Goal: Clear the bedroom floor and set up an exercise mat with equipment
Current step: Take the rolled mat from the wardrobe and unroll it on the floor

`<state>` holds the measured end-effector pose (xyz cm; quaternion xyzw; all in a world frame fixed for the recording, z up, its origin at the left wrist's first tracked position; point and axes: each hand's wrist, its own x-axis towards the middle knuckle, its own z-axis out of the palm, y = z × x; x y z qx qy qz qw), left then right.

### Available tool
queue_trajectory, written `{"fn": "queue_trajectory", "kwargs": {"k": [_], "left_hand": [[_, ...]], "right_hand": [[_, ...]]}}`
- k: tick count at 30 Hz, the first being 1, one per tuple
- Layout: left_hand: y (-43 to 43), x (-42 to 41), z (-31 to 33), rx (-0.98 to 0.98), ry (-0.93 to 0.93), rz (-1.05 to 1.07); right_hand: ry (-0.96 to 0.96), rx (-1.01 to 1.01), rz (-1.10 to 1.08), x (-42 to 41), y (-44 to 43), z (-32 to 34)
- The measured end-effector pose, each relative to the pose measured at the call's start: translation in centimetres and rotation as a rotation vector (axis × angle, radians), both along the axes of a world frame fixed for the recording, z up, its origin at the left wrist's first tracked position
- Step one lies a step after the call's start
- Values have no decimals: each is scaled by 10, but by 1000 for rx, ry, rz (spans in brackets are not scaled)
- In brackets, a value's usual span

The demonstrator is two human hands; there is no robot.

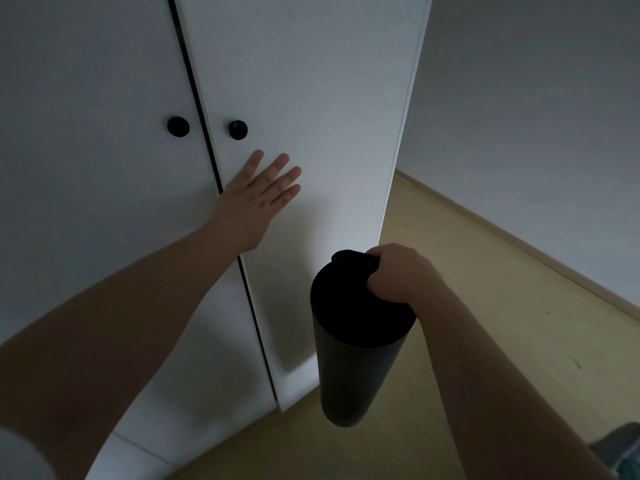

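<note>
White two-door wardrobe (pixel 301 98) filling the upper left, doors shut, contents hidden; two round black knobs (pixel 178 126) either side of the dark centre gap. Pale wood floor (pixel 485 289) to the right, running to a skirting board under a grey wall. Rolled dark exercise mat (pixel 353 368) hanging upright by the wardrobe's right front corner, top end clenched in the right hand (pixel 403 271). Left hand (pixel 258 192) spread flat, fingers extended, on the right door below its knob, holding nothing.

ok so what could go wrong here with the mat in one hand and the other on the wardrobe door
The right hand grips only the top edge of the rolled mat, so it could slip or start unrolling. The left hand lies flat on the right wardrobe door; the hanging mat sits close to that door and might knock it.
</note>
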<state>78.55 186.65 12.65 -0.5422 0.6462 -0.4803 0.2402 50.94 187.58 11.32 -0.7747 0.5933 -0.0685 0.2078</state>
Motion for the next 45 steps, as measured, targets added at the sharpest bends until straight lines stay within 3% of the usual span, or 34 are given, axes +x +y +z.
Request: {"fn": "queue_trajectory", "kwargs": {"k": [16, 25, 28, 30, 32, 35, 38, 42, 45], "left_hand": [[-15, 16, -5, 36, -5, 72], [-15, 11, -4, 72, 130, 30], [-15, -6, -9, 129, 337, 2], [-14, -27, -18, 170, 568, -139], [-15, -53, -28, 276, 1000, -212], [-29, -101, -47, 394, 1698, -94], [-49, -140, -76, 410, 2102, 169], [-71, -192, -109, 609, 2309, 619], [-89, -235, -117, 759, 2380, 709]], "right_hand": [[-16, -2, -2, 1, -16, -8], [-24, 6, -4, -8, -31, -15], [-35, 9, -18, -19, -36, -18], [-41, 12, -24, -29, -41, -22], [-49, 9, -26, -39, -47, -25], [-63, 7, -54, -59, -55, -29], [-82, 3, -118, -87, -64, -33], [-119, -3, -209, -140, -81, -36], [-133, -8, -261, -181, -93, -33]]}}
